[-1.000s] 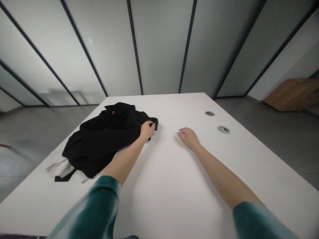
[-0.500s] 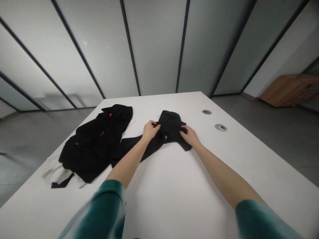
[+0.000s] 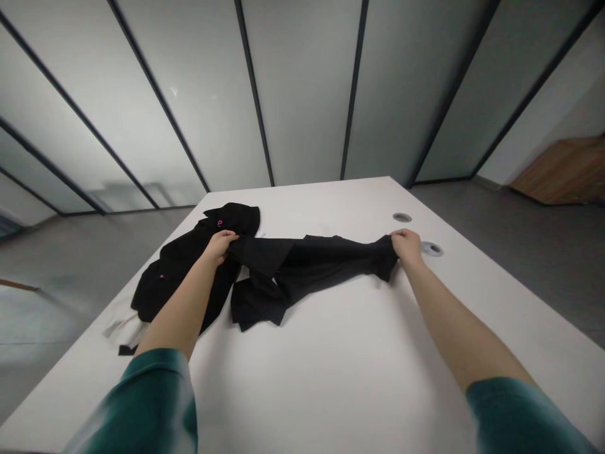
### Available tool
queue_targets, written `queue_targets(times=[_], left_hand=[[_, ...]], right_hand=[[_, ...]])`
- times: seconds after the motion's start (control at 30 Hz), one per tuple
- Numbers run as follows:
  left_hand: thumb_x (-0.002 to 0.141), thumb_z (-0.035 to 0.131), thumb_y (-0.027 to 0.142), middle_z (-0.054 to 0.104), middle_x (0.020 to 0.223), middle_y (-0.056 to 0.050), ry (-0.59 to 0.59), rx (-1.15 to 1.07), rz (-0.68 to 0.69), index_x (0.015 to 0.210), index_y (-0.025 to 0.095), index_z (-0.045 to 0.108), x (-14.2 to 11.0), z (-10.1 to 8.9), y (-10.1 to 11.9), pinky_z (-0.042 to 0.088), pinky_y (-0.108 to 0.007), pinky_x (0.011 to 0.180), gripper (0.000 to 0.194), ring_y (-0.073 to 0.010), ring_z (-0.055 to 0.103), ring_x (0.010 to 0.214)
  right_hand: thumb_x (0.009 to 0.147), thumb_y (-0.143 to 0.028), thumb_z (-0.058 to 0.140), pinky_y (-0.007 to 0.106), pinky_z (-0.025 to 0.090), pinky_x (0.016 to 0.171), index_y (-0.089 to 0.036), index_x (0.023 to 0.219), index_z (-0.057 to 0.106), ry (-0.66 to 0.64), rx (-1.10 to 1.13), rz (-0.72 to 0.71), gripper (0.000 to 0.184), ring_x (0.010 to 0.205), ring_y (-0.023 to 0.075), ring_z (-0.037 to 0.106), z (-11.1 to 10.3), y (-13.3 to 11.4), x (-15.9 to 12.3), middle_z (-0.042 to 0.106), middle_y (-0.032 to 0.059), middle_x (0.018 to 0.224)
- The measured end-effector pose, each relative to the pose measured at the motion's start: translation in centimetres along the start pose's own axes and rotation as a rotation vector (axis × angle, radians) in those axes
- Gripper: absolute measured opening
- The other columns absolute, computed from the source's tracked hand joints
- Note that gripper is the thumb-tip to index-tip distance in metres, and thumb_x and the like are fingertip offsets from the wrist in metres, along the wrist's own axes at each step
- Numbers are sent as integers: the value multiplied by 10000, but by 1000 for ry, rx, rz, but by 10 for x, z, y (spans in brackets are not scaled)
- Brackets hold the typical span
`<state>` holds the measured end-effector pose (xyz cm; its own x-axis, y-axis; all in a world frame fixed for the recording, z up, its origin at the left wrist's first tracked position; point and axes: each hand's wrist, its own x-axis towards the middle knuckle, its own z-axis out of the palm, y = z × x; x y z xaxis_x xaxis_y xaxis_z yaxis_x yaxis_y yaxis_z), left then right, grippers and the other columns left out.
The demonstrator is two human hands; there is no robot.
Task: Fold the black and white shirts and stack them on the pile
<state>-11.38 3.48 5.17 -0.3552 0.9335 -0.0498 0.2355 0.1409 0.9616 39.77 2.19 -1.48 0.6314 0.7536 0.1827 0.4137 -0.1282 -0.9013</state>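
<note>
- The black garment (image 3: pixel 326 265) lies between the two hands, its long axis crosswise — one end at each, the narrower one pointing right.
- The left hand (image 3: pixel 220 244) is closed, pinching one end.
- The right hand (image 3: pixel 405 244) is closed too, gripping the other (bunched there).
- A loose flap (image 3: pixel 258 306) hangs nearer the person than the left hand.
- Dark clothing (image 3: pixel 183 247) lies around the left hand.

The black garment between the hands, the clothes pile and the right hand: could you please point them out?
Black garment (image 3: pixel 316 268), head view: middle of the cloth.
Clothes pile (image 3: pixel 174 266), head view: its black cloth.
Right hand (image 3: pixel 407 244), head view: back of it.
</note>
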Motion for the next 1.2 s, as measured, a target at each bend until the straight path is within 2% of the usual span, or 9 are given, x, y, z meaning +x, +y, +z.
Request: queue_targets(times=[0.17,0.37,0.5,0.67,0.8,0.87,0.97,1.07,1.2], left_hand=[[686,625,217,692,1041,-131,165,524,423,940,165,663,-3,20,4,476,-428,984,262,-300,635,1063],[839,608,441,693,1155,-116,-389,751,675,1118,192,669,-62,91,-12,480,-386,995,379,-277,645,1092],[770,699,521,589,1373,-179,-490,869,639,1217,172,650,-85,120,-31,389,-443,1103,569,-350,541,1286],[864,548,249,611,1374,-138,-514,805,612,1144,185,683,-65,109,-42,378,-387,1118,317,-280,553,1289],[870,472,182,701,1175,-138,-384,768,556,1054,176,696,-52,94,-48,461,-385,1020,289,-277,633,1141],[842,488,156,705,1107,-149,-273,802,532,1013,171,697,-52,90,-52,473,-404,995,271,-296,635,1107],[773,493,74,682,1135,-167,-107,800,487,1109,162,667,-56,87,-55,470,-426,1002,389,-310,620,1115],[717,478,20,631,1275,-159,-13,697,590,1225,173,619,-62,87,-49,425,-437,1069,549,-299,559,1222],[796,545,146,653,1272,-111,-300,686,782,1147,212,667,-75,88,-36,375,-440,1110,377,-288,553,1240]], right_hand=[[753,-269,557,462,433,924,-124,1188,629,135,-333,-433,464,1059,310,560,-7,-25,12,637,183,1172],[941,-444,443,490,438,946,-189,1124,691,-416,-649,-695,400,1070,333,591,23,-26,-90,681,157,1142],[918,-592,463,584,313,1092,-206,1359,589,-493,-743,-644,599,1353,397,421,41,-2,-121,522,173,1456],[895,-525,521,592,239,1143,-212,1379,572,-610,-701,-631,579,1424,398,339,33,14,-69,481,146,1506],[882,-369,537,621,307,1063,-116,1296,601,-262,-682,-534,490,1336,438,409,20,2,-36,523,241,1414],[898,-334,504,580,379,994,-116,1165,662,-220,-668,-532,379,1199,413,521,18,-10,-41,620,238,1243],[945,-398,441,497,447,904,-155,965,711,-415,-683,-575,365,988,345,616,22,-21,-71,687,180,992],[944,-543,434,502,435,959,-172,1094,709,-535,-715,-643,485,1111,364,587,30,-19,-102,673,185,1158],[894,-634,496,533,290,1137,-224,1375,572,-623,-714,-709,637,1409,380,366,37,-3,-103,489,133,1499]])
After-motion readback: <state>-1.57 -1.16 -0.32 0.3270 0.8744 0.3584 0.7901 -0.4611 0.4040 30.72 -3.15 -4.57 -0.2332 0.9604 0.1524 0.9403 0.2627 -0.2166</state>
